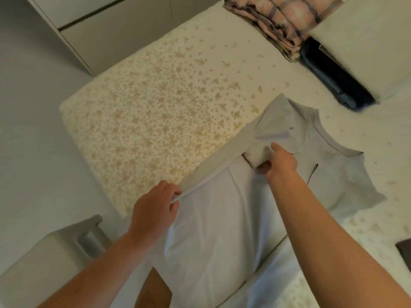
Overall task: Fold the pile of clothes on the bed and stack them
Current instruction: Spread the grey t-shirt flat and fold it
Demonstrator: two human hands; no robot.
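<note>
A pale grey T-shirt (222,218) lies spread on the bed, collar toward the far right. Its left side is lifted and folded over toward the middle. My left hand (153,210) pinches the folded edge low on the left side. My right hand (278,161) grips the left sleeve, bunched near the shoulder. The shirt's right sleeve lies flat on the bed. Its hem hangs toward me over the bed edge.
The bed (144,121) has a cream floral sheet. A folded pink plaid garment (284,21) and a dark navy folded garment (333,78) lie at the far right next to a white pillow (367,47). A grey bin (55,252) stands at lower left. A dark item (404,250) shows at the right edge.
</note>
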